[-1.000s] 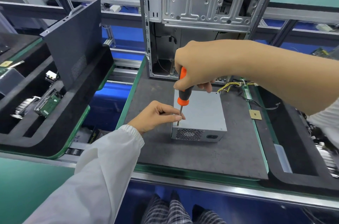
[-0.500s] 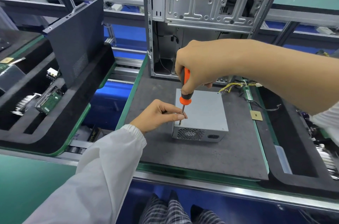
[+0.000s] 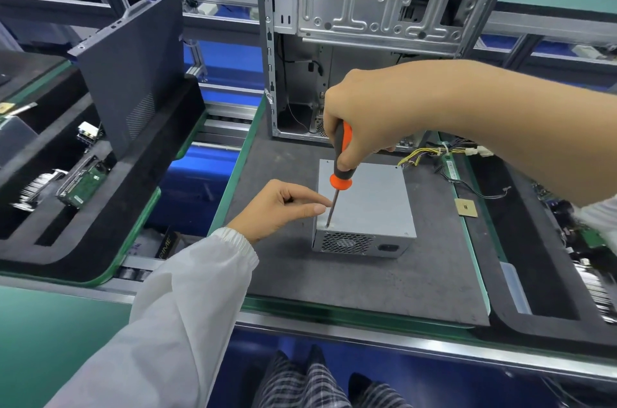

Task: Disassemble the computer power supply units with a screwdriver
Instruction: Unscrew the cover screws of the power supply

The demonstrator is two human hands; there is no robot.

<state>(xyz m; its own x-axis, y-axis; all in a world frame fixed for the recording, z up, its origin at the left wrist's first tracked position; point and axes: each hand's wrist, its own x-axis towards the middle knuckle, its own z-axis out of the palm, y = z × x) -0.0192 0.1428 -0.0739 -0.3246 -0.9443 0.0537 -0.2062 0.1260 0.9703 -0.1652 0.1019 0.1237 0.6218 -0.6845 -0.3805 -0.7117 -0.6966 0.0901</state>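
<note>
A grey metal power supply unit (image 3: 370, 204) sits on the dark mat (image 3: 350, 280), its fan grille and socket facing me. My right hand (image 3: 370, 117) grips the orange-and-black handle of a screwdriver (image 3: 340, 170) from above. The shaft stands nearly upright with its tip on the unit's near left top corner. My left hand (image 3: 280, 207) is beside that corner, its fingertips pinching the shaft just above the tip. A bundle of yellow and black cables (image 3: 434, 154) trails from the unit's far right side.
An open computer case (image 3: 377, 17) stands upright behind the unit. A black side panel (image 3: 133, 70) leans in a foam tray (image 3: 110, 207) on the left that holds circuit boards. Another foam tray (image 3: 541, 257) lies on the right. A small gold chip (image 3: 465, 207) rests on the mat's right edge.
Both hands and the screwdriver stay at the same corner of the unit. Only the camera has shifted slightly, so the scene sits a little lower and to the right.
</note>
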